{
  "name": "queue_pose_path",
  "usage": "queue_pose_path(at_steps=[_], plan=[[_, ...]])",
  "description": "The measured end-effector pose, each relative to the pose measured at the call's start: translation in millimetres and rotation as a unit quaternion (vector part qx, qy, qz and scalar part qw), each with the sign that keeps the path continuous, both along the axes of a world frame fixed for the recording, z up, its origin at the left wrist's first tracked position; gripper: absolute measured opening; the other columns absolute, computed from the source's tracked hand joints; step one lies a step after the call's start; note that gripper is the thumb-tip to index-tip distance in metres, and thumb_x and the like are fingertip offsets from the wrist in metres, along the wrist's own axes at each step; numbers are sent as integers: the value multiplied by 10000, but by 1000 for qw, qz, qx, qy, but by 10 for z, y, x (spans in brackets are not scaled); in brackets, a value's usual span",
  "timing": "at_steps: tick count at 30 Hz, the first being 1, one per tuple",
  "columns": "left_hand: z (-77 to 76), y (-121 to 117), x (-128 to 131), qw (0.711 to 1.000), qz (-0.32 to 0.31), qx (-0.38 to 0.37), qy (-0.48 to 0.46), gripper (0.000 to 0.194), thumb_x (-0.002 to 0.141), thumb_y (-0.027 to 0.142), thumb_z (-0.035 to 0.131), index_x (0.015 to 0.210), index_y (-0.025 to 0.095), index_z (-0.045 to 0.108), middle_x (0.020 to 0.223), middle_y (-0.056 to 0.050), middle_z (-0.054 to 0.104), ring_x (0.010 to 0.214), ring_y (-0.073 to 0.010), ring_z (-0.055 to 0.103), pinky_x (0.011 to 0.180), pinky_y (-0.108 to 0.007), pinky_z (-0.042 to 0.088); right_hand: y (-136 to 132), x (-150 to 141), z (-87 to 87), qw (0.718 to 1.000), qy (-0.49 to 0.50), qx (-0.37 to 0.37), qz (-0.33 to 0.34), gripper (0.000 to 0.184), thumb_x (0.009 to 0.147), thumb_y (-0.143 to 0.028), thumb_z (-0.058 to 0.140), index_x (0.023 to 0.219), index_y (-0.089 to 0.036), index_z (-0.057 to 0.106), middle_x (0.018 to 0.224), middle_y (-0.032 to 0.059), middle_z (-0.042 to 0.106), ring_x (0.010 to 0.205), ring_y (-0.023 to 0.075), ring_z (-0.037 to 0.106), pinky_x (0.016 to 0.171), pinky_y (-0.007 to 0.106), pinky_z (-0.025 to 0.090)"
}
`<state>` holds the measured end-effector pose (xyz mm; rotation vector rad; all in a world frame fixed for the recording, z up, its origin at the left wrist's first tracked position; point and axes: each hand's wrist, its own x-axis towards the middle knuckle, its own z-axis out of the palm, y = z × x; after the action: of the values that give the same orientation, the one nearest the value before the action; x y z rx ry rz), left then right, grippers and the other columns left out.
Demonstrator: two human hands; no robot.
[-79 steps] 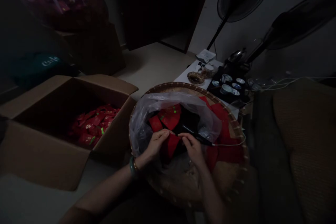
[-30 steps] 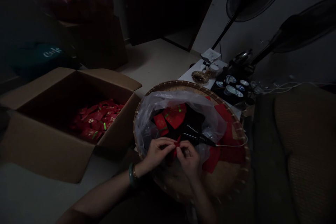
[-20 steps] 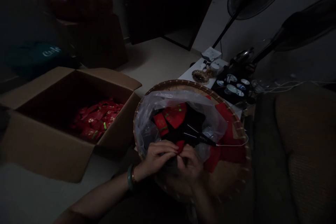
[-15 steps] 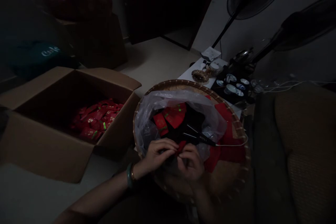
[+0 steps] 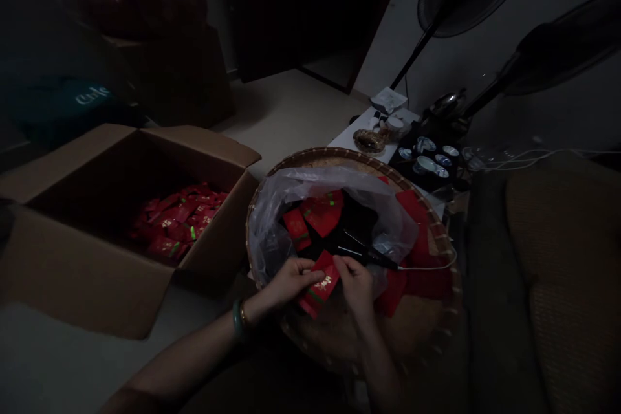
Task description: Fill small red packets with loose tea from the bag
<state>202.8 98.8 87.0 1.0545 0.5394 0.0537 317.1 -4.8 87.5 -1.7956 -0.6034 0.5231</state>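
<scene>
Grasping a flat red packet with gold print and a green band [image 5: 326, 283] in the left hand [image 5: 291, 283], pinching its edge with the right hand [image 5: 356, 283], over the near side of a round woven bamboo tray [image 5: 420, 330]! Just beyond, on to a glossy black tool with a white cord [image 5: 363, 250] and loose red packets [image 5: 324, 213] within a cloudy plastic bag [image 5: 266, 226]. Leftward, down into an open cardboard box [image 5: 92, 272] heaped with red packets. Farther back, across to small blue-and-white cups [image 5: 427, 164].

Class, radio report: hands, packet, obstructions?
Left hand gripping red packet. Right hand pinching its edge. Packet slanted in view. Possible obstacle: black corded tool, just beyond.
</scene>
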Motion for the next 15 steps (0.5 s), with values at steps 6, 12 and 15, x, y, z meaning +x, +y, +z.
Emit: queue_pose_path(at_steps=[6,12,15], plan=[[-93,10,-10,999,41,-32,1,473,593,434,740,903,89,648,735,-34,650,590,-110,559,555,-199,420,-14,23,-147,994,104,-22,39,313,663,-457,658,660,-153,583,472,-43,505,370,76,402,367,196,303],[-121,8,-36,999,-24,-29,7,402,558,367,770,808,71,662,624,-10,629,506,-88,528,511,-194,410,-10,41,-195,993,115,-27,23,362,640,-504,661,603,-155,571,464,-29,523,402,95,453,397,205,349],[-97,-32,-15,999,-25,-36,3,378,557,371,769,763,73,660,577,-6,621,482,-93,528,488,-195,405,1,49,-196,993,113,-28,31,355,636,-491,674,590,-151,585,459,-27,524,395,90,442,398,210,352]])
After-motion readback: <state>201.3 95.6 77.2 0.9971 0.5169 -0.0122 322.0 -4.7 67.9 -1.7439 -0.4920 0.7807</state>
